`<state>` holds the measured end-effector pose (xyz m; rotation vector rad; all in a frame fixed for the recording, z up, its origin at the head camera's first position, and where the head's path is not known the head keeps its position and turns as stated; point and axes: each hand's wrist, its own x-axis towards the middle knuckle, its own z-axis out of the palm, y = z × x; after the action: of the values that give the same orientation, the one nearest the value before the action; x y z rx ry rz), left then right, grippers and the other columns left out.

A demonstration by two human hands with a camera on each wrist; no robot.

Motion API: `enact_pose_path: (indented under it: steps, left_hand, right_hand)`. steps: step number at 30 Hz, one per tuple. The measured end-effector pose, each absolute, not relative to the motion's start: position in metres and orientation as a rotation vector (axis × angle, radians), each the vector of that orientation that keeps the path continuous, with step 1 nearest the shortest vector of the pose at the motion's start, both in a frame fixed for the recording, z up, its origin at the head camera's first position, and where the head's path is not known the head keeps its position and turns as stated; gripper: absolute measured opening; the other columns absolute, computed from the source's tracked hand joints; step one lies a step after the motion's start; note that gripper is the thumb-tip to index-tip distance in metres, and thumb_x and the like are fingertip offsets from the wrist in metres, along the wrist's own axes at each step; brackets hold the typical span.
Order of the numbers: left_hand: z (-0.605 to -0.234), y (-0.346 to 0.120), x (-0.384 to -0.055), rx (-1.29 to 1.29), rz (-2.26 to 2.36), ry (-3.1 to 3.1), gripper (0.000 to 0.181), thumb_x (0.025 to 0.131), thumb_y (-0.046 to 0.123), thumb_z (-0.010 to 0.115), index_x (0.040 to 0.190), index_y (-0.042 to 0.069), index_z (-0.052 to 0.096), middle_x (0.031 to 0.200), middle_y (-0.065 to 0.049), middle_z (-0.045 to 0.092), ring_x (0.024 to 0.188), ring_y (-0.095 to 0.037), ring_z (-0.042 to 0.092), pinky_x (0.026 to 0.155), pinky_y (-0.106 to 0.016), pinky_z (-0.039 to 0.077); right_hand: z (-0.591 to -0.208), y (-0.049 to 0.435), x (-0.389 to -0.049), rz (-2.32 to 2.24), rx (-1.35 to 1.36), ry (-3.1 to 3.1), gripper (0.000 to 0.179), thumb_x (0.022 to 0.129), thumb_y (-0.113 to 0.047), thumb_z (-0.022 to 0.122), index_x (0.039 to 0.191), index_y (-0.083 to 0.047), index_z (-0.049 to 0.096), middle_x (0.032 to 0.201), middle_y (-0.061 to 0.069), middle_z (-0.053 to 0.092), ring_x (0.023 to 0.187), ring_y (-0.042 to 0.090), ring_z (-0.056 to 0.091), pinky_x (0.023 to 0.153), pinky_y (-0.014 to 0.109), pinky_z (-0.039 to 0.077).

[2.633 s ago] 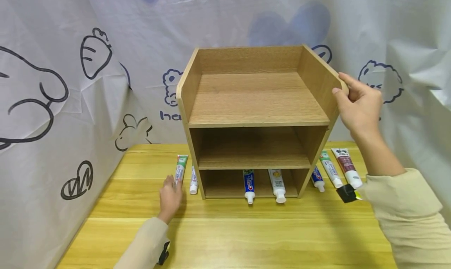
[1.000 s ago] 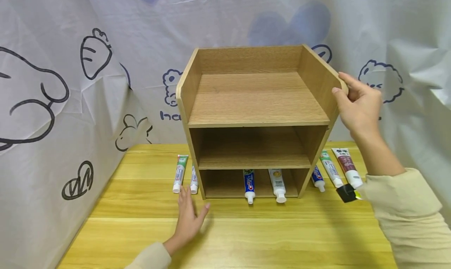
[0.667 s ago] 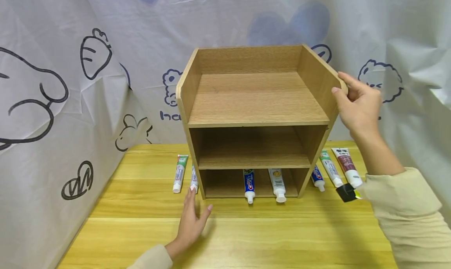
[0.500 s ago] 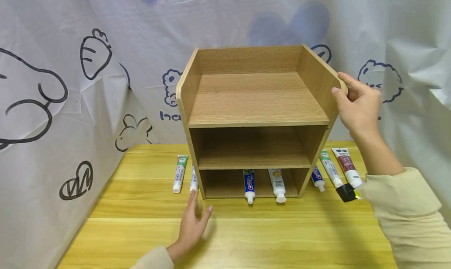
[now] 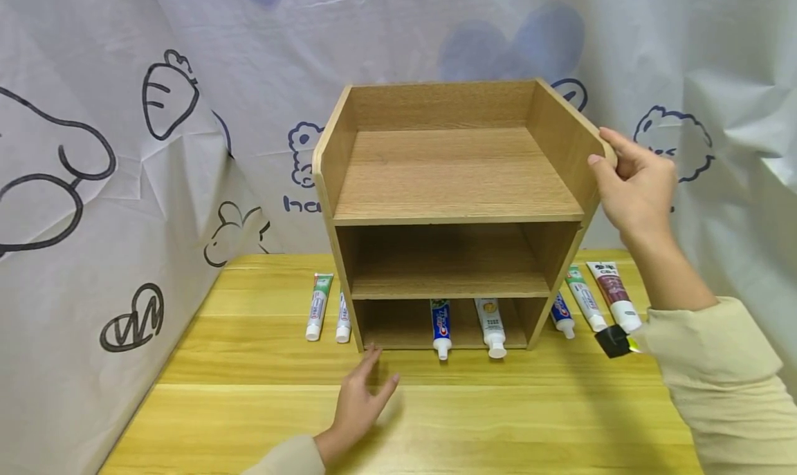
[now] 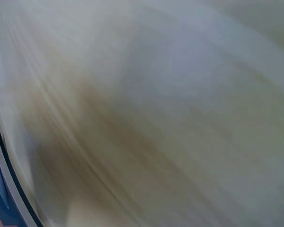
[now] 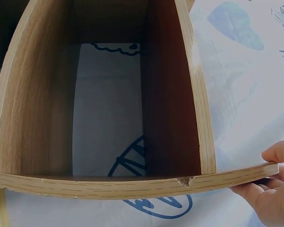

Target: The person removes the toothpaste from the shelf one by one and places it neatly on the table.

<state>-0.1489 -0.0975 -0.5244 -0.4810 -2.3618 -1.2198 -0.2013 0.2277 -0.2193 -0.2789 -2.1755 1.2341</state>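
Note:
A wooden desk shelf (image 5: 457,174) stands on the table, with three levels. My right hand (image 5: 641,195) grips the front edge of its right side panel, thumb on the inner face; the right wrist view shows this hand (image 7: 274,189) pinching the panel's end. My left hand (image 5: 358,402) is low in front of the shelf's bottom left corner, fingers extended, thumb spread, holding nothing. In the bottom level lie a blue toothpaste tube (image 5: 441,323) and a white toothpaste tube (image 5: 490,323), caps toward me. The left wrist view is mostly a blurred, pale surface.
Left of the shelf lie a green-and-white toothpaste tube (image 5: 318,308) and another tube (image 5: 343,325) partly hidden by the side panel. To the right are a blue tube (image 5: 562,317), a green-and-white tube (image 5: 584,299) and a maroon-and-white tube (image 5: 613,295). A drawn-on white curtain (image 5: 398,39) hangs behind.
My left hand has left the green-and-white tube at far left, passed the cap of the neighbouring tube and moved right to the shelf's corner. The right hand and shelf have stayed put.

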Motion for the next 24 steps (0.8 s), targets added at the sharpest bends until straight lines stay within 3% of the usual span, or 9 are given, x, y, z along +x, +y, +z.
enact_pose_path:
  steps: [20, 22, 24]
  left_hand:
    - [-0.521, -0.053, -0.158, -0.472, -1.406, -2.357, 0.048, 0.078, 0.013, 0.072, 0.115, -0.014, 0.057, 0.118, -0.031, 0.057, 0.103, -0.039, 0.061, 0.088, -0.04, 0.05]
    - [-0.519, -0.049, -0.159, -0.452, -1.422, -2.369, 0.048, 0.078, 0.013, 0.072, 0.115, -0.014, 0.057, 0.116, -0.031, 0.058, 0.084, -0.028, 0.069, 0.077, -0.033, 0.056]
    - [-0.518, -0.045, -0.161, -0.428, -1.435, -2.374, 0.047, 0.078, 0.015, 0.072, 0.114, -0.012, 0.059, 0.114, -0.029, 0.06, 0.055, -0.014, 0.061, 0.066, -0.029, 0.057]
  right_hand:
    - [-0.219, 0.228, -0.202, 1.24, -0.273, -2.173, 0.04, 0.091, -0.02, 0.053, 0.131, -0.019, 0.054, 0.126, 0.016, 0.057, 0.112, 0.02, 0.059, 0.088, 0.025, 0.05]
    - [-0.219, 0.228, -0.202, 1.242, -0.271, -2.172, 0.04, 0.091, -0.02, 0.052, 0.131, -0.018, 0.054, 0.126, 0.016, 0.056, 0.112, 0.021, 0.059, 0.089, 0.026, 0.05]
    - [-0.219, 0.228, -0.201, 1.242, -0.272, -2.171, 0.04, 0.091, -0.02, 0.052, 0.131, -0.018, 0.054, 0.127, 0.016, 0.056, 0.113, 0.022, 0.058, 0.09, 0.026, 0.05]
